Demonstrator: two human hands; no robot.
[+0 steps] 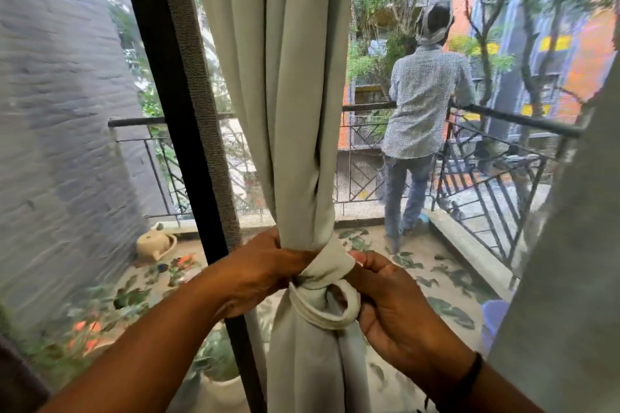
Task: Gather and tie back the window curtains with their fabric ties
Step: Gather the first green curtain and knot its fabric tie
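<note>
A pale grey-green curtain (292,94) hangs bunched in the middle of the head view, pinched into a narrow waist. A fabric tie (330,273) of the same pale cloth wraps that waist and forms a knot with a loop at the front. My left hand (265,273) presses against the left side of the gathered curtain and grips the tie there. My right hand (389,298) pinches the tie's loop on the right side between thumb and fingers. A second pale curtain (567,261) hangs loose along the right edge.
A black window frame post (174,104) with a mesh screen stands just left of the curtain. Beyond it lies a balcony with a black metal railing (486,157), a person (422,111) standing with their back to me, a beige watering can (156,245) and potted plants.
</note>
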